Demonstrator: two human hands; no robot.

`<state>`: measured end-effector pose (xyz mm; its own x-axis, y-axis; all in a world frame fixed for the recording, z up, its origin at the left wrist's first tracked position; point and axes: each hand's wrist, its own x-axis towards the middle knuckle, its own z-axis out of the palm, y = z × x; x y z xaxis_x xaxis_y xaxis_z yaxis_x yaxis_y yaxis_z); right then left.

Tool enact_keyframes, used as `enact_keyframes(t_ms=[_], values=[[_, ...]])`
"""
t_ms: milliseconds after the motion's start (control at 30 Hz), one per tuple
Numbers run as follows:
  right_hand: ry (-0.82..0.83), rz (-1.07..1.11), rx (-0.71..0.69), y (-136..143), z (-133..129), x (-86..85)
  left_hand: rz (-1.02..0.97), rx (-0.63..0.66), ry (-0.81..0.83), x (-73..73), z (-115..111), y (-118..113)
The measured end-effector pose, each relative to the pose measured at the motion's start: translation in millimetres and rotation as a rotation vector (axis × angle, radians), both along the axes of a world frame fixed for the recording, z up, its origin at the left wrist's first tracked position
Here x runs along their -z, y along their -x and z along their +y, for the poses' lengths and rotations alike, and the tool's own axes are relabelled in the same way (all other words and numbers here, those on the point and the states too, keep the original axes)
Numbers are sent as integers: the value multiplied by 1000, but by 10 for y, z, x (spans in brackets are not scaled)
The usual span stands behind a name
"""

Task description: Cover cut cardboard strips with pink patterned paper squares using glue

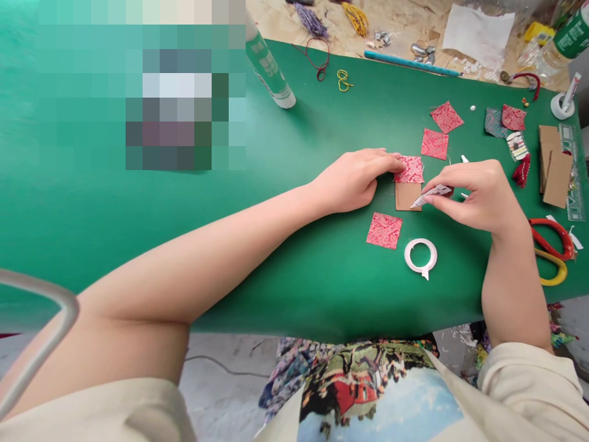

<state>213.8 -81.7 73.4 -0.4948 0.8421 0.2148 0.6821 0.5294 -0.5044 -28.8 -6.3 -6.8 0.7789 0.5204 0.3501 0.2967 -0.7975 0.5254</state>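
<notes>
My left hand [352, 178] reaches in from the left, fingers stretched out, its fingertips resting on a red patterned fabric square [411, 170]. Just below that fabric, a brown cardboard square [405, 195] shows, with a thin line along its edge. My right hand [481, 193] is closed around a small white glue tube [435, 194], whose pointed tip is at the cardboard's lower right. Another red fabric square [384, 230] lies below, beside a roll of white tape [420, 258]. Two more red squares, one upper [446, 116] and one lower [434, 143], lie above my hands.
Scissors [552, 245], cardboard strips [556, 172] and a clear ruler [575, 178] lie at the right. A dark red tassel [521, 170] sits near a thread card [516, 146]. A green-and-white bottle [271, 70] stands at the back; a blue pencil [411, 63] lies along the far edge.
</notes>
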Motion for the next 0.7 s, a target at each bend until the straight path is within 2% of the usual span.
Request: enact_keyframes(t_ms=[367,600,700], values=[[-3,-4,25,-76,-5,-21,12,-8,3,-4,-2,0],[-128,127,260,35,50,85,15,0,21,-4,2,6],[-121,142,295,82,68,157,17,2,22,-3,8,7]])
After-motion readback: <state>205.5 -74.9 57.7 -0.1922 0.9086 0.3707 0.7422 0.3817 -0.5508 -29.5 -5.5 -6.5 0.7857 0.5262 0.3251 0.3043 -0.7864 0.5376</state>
